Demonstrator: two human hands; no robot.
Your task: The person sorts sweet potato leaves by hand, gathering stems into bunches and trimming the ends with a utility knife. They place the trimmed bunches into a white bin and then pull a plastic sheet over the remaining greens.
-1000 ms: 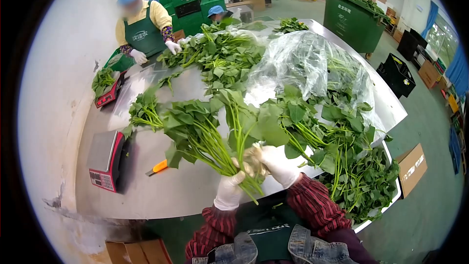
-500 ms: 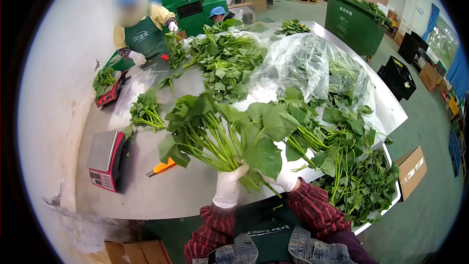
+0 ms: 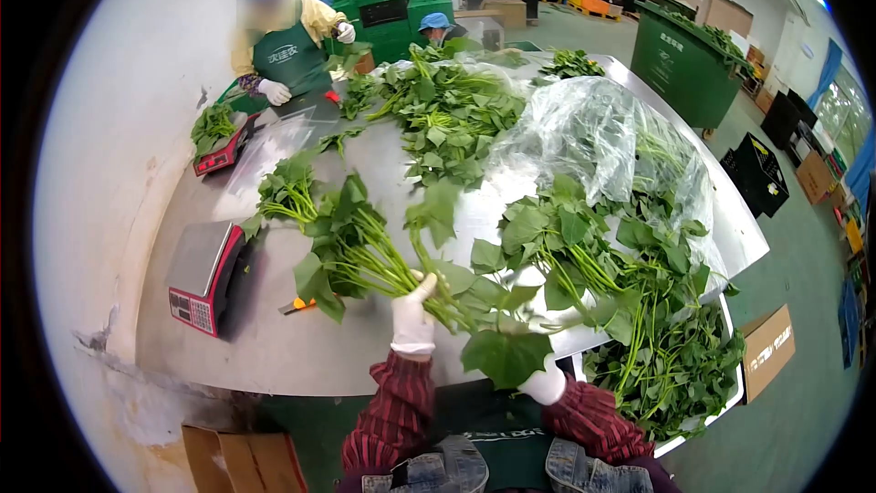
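My left hand (image 3: 414, 318), in a white glove, is closed around the stems of a bunch of leafy greens (image 3: 379, 260). The bunch is held over the near part of the metal table, its leaves pointing up and left. My right hand (image 3: 546, 382), also gloved in white, is lower, near the table's front edge. A large leaf (image 3: 506, 358) lies against it and hides its fingers, so its grip is not visible. Partly covered by the bunch is an orange-handled cutter (image 3: 301, 305). A smaller pile of greens (image 3: 287, 190) rests just beyond the held bunch.
The metal table (image 3: 246, 347) bears a red scale (image 3: 203, 274), another scale (image 3: 219, 153), heaped greens (image 3: 456, 128) and a plastic sheet (image 3: 584, 132). A white bin of greens (image 3: 671, 365) stands at front right. Across the table is a co-worker (image 3: 287, 50); another person (image 3: 438, 27) is farther back.
My right hand has moved down, away from the bunch, with a large leaf beside it. The bunch in my left hand has shifted left. The co-worker's raised hand has moved up off the greens.
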